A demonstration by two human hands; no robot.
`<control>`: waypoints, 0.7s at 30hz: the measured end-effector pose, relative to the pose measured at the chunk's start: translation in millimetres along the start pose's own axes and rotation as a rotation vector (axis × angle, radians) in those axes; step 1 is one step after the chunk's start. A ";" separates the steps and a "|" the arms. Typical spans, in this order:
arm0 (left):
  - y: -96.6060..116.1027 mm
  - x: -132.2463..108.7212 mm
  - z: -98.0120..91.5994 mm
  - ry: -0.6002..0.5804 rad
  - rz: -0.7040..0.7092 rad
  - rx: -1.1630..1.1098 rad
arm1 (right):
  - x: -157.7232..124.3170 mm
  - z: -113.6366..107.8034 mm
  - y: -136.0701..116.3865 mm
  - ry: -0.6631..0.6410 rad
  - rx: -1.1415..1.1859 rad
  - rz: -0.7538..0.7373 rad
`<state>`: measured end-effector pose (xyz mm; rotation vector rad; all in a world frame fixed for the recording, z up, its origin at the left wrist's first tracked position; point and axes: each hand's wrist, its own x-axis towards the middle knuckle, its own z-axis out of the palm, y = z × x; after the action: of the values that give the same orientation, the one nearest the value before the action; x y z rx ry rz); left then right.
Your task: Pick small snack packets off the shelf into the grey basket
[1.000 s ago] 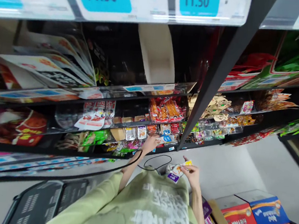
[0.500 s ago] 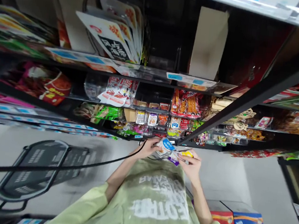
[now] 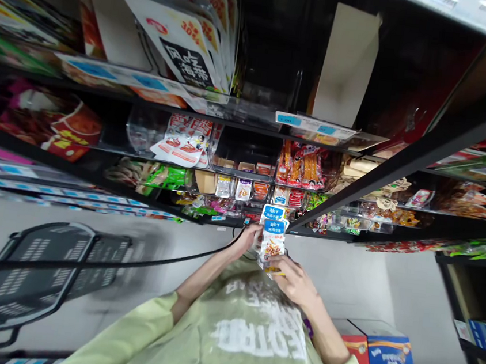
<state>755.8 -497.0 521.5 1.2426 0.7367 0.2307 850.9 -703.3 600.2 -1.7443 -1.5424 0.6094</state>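
Observation:
Several small white-and-blue snack packets [image 3: 273,243] are held upright in front of my chest, overlapping one another, their printed faces turned toward me. My left hand [image 3: 246,241] pinches them along the left edge. At the lower right corner, the fingers of my right hand [image 3: 296,277] are closed on the packets, and a bit of yellow wrapper shows beneath them. How many packets lie behind the front ones is hidden. Just beyond, small packets with the same white-and-blue look [image 3: 281,196] stand in a shelf bin.
Shelves of bagged snacks [image 3: 187,54] rise in front, with a black diagonal post [image 3: 356,182] at the right. A dark shopping basket [image 3: 25,269] stands on the floor at left, crossed by a black cable [image 3: 143,265]. Boxes [image 3: 390,355] sit at lower right.
The packets have gone from bunched and tilted between both hands to stacked upright, blue tops showing. My right hand has moved lower. The view has shifted slightly.

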 end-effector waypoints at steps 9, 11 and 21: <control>-31.8 30.6 6.9 -0.042 0.114 0.177 | -0.4 -9.2 13.7 0.120 0.047 -0.098; -40.7 57.4 8.6 0.007 0.105 0.202 | -17.5 -13.5 24.3 0.272 0.065 -0.051; -23.1 196.2 52.2 0.169 0.110 0.449 | -133.7 18.3 60.9 0.799 -0.113 0.437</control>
<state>930.5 -439.5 432.4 1.7079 0.8972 0.2716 852.9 -832.1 527.1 -2.0698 -0.6577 -0.0141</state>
